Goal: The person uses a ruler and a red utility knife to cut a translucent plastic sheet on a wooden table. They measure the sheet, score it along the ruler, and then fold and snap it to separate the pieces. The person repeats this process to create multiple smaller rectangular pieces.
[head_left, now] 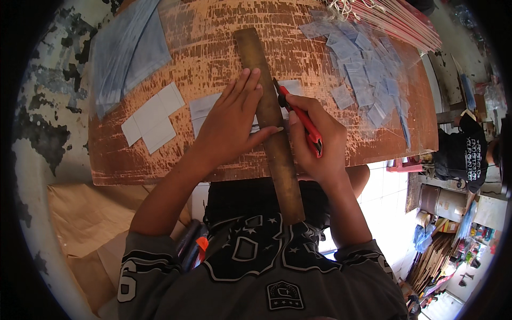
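Note:
A long, flat, brownish straightedge [269, 114] lies at a slant across the table, its near end sticking out past the front edge. My left hand [234, 109] presses on it, fingers stretched out flat and thumb spread along its lower part. Under it are pale clear sheets [201, 110], partly hidden by the hand and the straightedge. In my right hand [320, 136] is a red utility knife [305, 124], its dark blade tip beside the straightedge's right side. Whether the blade touches the sheet, I cannot tell.
White cut pieces [154, 117] lie left of my hand on the worn wooden table [213, 53]. A stack of bluish plastic sheets [130, 53] is at the far left. Small clear plastic pieces [362, 69] are heaped at right, near red-and-white rods [394, 24]. Another person [464, 154] is farther right.

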Available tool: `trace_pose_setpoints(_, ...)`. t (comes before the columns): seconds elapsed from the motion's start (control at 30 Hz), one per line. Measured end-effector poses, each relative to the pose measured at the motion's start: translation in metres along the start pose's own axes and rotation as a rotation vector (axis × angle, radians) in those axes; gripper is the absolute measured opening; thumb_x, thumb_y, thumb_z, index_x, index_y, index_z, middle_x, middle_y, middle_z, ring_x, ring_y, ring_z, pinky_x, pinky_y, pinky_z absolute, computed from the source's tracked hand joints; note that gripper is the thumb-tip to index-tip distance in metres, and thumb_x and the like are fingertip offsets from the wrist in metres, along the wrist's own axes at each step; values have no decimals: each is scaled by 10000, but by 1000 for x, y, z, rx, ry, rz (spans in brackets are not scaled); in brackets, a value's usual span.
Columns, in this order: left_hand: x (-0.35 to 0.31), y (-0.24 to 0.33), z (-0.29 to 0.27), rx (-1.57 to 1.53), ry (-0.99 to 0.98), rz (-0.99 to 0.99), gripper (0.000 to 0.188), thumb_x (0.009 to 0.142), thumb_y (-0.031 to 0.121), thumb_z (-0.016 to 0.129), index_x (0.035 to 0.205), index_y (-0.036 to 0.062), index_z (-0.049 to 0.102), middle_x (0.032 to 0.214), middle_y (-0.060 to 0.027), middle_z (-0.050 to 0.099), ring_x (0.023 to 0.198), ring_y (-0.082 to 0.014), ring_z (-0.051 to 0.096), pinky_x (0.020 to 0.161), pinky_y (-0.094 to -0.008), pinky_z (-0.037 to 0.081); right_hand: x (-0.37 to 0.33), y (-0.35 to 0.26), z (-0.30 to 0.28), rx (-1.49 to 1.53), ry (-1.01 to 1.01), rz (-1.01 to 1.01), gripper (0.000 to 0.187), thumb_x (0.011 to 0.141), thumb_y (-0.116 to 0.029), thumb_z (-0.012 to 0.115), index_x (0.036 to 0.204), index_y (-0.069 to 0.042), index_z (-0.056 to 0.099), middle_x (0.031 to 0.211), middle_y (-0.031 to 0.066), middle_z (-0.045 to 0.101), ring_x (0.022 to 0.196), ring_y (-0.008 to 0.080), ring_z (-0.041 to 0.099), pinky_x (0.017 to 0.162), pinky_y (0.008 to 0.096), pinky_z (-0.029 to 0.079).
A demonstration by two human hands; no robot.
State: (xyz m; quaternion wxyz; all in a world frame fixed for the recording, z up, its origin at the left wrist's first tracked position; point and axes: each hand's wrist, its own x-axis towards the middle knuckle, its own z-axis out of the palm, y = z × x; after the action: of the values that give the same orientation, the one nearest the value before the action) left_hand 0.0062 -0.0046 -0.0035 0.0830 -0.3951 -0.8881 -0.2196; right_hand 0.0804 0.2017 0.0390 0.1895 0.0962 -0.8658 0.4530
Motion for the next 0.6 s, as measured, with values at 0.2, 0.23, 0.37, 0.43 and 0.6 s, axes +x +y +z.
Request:
trace_pose_setpoints(0.2,-1,0,0,-17,10,-3,853,984,558,708,1445,-127,495,1710,-301,320,1611,-449,288,1315,-546,253,-21,-6,-8,-46,-35,-8,338,952,18,693,1288,-12,676,1023,210,755,889,377,779,757,406,599)
trace_pose_setpoints(0.23,-2,-1,1,-28,11,-8,844,975,541,728,1445,-119,493,1716,-292,315,1612,-448,287,1315,-547,251,-30,-14,-15,-43,-56,20,343,949,24,693,1290,-12,677,1029,208,757,891,376,780,756,403,600)
trace_pose_setpoints(0.37,-3,-1,2,-26,14,-12,836,979,549,725,1439,-112,498,1717,-291,315,1611,-449,291,1312,-545,257,-67,-30,-36,-99,-109,-1,377,927,62,693,1298,5,678,992,201,765,839,334,789,722,375,599)
trace_pose_setpoints(0.43,-2,-1,2,-31,10,-12,836,979,551,726,1436,-111,500,1717,-290,315,1610,-450,291,1310,-544,260,-77,-32,-43,-92,-118,-33,387,917,78,693,1300,21,677,947,201,764,784,306,782,693,348,591)
trace_pose_setpoints(0.6,-2,-2,2,-39,16,-9,841,980,553,724,1436,-117,498,1718,-289,313,1611,-454,285,1311,-546,258,-71,-45,-57,-4,-107,144,319,943,63,689,1261,35,698,974,194,777,796,274,785,706,322,589)
